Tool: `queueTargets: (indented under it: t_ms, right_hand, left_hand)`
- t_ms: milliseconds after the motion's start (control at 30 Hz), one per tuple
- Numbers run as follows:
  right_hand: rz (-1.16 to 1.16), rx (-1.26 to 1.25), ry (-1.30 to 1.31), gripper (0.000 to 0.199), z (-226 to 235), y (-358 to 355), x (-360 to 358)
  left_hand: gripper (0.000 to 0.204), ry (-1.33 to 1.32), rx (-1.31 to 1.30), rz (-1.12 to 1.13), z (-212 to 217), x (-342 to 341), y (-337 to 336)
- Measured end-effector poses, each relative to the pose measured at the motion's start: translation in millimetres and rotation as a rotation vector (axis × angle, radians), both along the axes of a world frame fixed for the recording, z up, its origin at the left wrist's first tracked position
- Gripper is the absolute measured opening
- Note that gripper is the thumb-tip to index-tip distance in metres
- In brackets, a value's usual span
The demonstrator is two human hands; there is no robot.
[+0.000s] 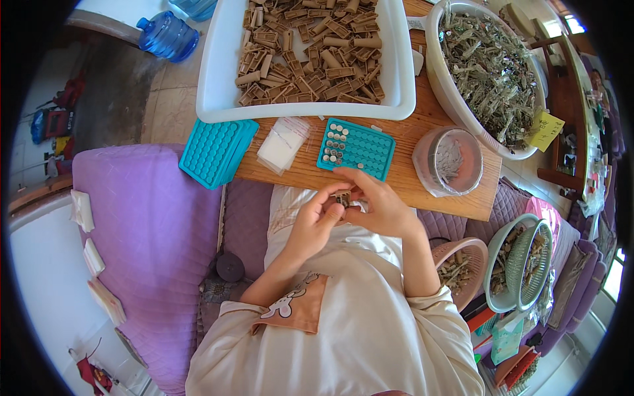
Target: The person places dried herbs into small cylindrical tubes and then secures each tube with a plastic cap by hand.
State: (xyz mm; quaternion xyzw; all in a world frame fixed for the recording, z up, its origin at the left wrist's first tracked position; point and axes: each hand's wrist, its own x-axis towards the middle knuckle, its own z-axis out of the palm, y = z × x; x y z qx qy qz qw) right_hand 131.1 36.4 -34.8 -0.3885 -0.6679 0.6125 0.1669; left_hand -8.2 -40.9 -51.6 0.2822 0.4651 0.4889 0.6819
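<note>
Close to my lap, both hands are closed around a small brown piece (341, 197), mostly hidden by the fingers. My left hand (318, 223) grips it with thumb and fingers from the left. From the other side, my right hand (384, 206) has its fingers on the piece, the index finger reaching over toward a teal tray (380, 146). That tray has rows of round wells, with several silvery discs (337, 136) sitting in its left part. A white tub (207, 86) at the far side holds many brown plastic housings (310, 59).
Left on the wooden table (396, 185) are stacked teal trays (218, 152) and clear plastic bags (284, 144). To the right stand a clear tub (426, 148) of small pale pieces and a large basin (436, 72) of clear strips. Baskets (495, 290) sit beside my right arm.
</note>
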Motion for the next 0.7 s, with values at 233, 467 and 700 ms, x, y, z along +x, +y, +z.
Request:
queueTargets:
  t_ms: [233, 467, 700]
  right_hand:
    - [-0.242, 0.411, -0.209, 0.035, -52, 43, -8]
    - [-0.250, 0.938, -0.264, 0.025, -76, 60, -30]
    - [-0.176, 1.028, -0.181, 0.023, -83, 61, -24]
  left_hand:
    - [0.030, -0.173, -0.169, 0.163, -22, -28, 10]
    - [0.028, 0.067, -0.240, 0.217, -49, -33, 26]
    - [0.026, 0.087, -0.242, 0.169, -52, -30, 26]
